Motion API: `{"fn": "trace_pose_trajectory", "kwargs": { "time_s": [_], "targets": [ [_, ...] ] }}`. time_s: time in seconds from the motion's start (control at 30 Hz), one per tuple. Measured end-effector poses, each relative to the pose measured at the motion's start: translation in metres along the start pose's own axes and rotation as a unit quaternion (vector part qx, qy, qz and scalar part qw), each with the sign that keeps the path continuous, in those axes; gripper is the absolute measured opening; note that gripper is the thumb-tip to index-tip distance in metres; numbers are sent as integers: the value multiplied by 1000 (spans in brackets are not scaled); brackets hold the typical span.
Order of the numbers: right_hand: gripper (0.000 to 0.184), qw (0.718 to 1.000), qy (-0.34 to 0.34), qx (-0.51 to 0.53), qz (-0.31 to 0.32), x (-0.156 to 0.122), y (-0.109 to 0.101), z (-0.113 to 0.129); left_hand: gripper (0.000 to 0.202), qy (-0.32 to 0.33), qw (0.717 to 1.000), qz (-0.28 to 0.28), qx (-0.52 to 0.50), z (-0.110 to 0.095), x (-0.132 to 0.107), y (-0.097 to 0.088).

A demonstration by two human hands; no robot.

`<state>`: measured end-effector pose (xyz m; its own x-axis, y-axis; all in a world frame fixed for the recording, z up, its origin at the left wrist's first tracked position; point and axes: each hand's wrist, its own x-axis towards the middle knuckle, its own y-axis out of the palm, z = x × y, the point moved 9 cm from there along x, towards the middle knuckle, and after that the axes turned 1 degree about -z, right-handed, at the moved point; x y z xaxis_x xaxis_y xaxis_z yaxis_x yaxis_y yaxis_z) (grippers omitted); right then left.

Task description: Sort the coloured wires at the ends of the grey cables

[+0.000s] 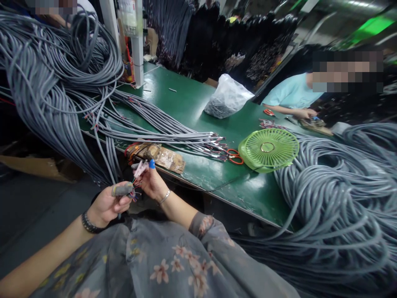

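Observation:
My left hand (110, 203), with a grey cover on its thumb, is closed around the end of a grey cable. Thin coloured wires (134, 193) fan out from that end between my two hands. My right hand (152, 182) has blue wrapping on one fingertip and pale wrapping on another finger. Its fingers are pinched together at the wires; the exact contact is too small to make out. Just beyond the hands, a worn wooden block (169, 158) lies along the edge of the green table (186, 103).
Grey cables (173, 130) with stripped ends lie across the table beside orange-handled scissors (235, 156) and a green fan (268, 150). Large cable bundles (46, 62) hang at left; more coils (335, 194) lie at right. A plastic bag (228, 97) stands farther back. A co-worker (291, 95) sits opposite.

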<state>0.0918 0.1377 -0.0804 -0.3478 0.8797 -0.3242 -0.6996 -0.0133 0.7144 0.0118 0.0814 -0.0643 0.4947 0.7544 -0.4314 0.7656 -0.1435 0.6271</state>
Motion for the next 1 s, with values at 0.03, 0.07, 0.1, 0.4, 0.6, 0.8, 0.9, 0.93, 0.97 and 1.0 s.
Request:
{"fn": "trace_pose_trajectory", "kwargs": {
  "time_s": [0.03,0.07,0.1,0.4,0.6,0.8,0.9,0.93,0.97,1.0],
  "targets": [
    [55,1000,7,1,7,-2,0,0,26,10,1000,-12,11,-1,-3,1],
    [53,1000,11,3,12,-3,-1,0,28,24,999,-25,24,-3,-6,2],
    [49,1000,10,4,15,-5,-1,0,30,39,998,-40,39,-4,-9,3],
    [41,999,-42,-24,2,-6,-6,8,46,98,980,-158,69,-14,-18,13],
    [37,1000,1,-1,3,3,-6,0,38,92,982,-161,40,-14,-15,15],
    [39,999,-27,23,-37,4,-7,2,32,96,984,-150,32,-10,-9,10],
    [43,999,-20,27,-28,0,-3,1,30,98,984,-142,34,-8,-8,8],
    [43,999,-14,31,-25,-1,-1,1,30,99,985,-139,35,-7,-8,8],
    [44,999,-8,34,-24,-2,-1,1,31,99,985,-135,37,-7,-9,7],
    [44,999,-4,36,-24,-3,-1,0,32,100,985,-134,39,-7,-10,7]
  ]
}}
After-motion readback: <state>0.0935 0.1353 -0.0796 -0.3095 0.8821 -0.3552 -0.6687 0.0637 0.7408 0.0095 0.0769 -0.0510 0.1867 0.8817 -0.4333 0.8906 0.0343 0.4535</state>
